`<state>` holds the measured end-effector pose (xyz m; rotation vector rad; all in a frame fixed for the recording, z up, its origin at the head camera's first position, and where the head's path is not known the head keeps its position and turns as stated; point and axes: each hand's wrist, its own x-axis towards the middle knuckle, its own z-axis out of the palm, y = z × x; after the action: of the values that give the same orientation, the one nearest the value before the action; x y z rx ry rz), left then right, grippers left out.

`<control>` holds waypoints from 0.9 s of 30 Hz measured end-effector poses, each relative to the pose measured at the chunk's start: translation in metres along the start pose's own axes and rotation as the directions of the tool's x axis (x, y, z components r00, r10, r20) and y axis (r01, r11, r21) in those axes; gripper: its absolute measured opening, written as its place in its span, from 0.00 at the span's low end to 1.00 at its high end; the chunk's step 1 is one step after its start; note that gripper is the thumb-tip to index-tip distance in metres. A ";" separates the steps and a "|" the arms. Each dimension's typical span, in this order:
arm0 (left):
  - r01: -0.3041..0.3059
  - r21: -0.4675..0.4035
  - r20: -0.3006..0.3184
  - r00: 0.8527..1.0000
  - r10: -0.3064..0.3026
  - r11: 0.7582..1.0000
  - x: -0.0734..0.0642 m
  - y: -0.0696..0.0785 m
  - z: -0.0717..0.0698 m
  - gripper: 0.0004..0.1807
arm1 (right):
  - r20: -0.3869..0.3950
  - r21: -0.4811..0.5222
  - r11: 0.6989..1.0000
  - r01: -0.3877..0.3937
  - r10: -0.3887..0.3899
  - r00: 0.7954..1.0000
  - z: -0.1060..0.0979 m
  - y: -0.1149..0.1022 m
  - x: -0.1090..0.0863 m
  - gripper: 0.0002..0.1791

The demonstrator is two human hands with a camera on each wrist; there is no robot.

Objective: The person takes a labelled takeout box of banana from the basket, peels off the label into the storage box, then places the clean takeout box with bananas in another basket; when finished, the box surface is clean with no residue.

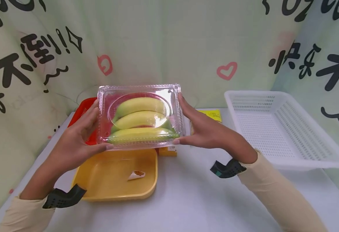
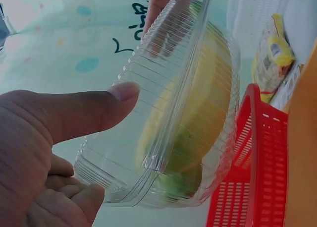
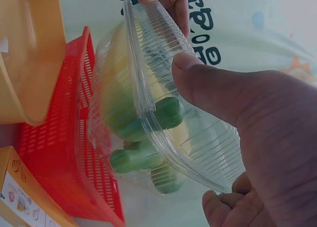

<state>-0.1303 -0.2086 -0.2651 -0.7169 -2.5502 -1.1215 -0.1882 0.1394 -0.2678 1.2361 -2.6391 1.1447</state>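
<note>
A clear plastic clamshell box [image 1: 176, 112] is held up above the table, tilted so its lid faces the head camera. Three yellow bananas [image 1: 141, 120] with green ends lie inside it. My left hand [image 1: 73, 145] grips the box's left end, its thumb [image 2: 99, 110] on the ribbed wall. At the opposite end my right hand [image 1: 205, 130] grips in the same way, thumb [image 3: 208, 85] against the plastic. The lid looks closed in both wrist views. Green stem ends [image 3: 168, 112] show through the plastic in the right wrist view.
Below the box sits a yellow tray [image 1: 99, 180] with a small white and brown wrap-shaped piece [image 1: 136, 175]. A red basket [image 1: 83, 111], an orange box [image 1: 168, 152] and a yellow packet [image 1: 214, 114] are partly hidden behind. A white basket [image 1: 274, 138] stands at right.
</note>
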 end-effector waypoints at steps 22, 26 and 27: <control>0.074 0.019 -0.051 0.996 -0.073 0.997 0.009 -0.043 -0.012 0.57 | 0.012 0.098 0.995 -0.025 0.024 1.000 0.031 0.032 0.058 0.61; 0.098 0.006 -0.047 0.994 -0.098 0.995 0.009 -0.051 -0.014 0.57 | 0.012 0.109 0.993 -0.041 0.040 0.999 0.038 0.035 0.065 0.61; 0.105 0.006 -0.047 0.993 -0.105 0.994 0.010 -0.053 -0.014 0.57 | 0.012 0.114 0.992 -0.044 0.043 0.999 0.040 0.037 0.067 0.61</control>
<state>-0.1664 -0.2469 -0.2843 -0.5534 -2.5783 -1.1446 -0.2476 0.0861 -0.2993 1.2090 -2.6544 1.3172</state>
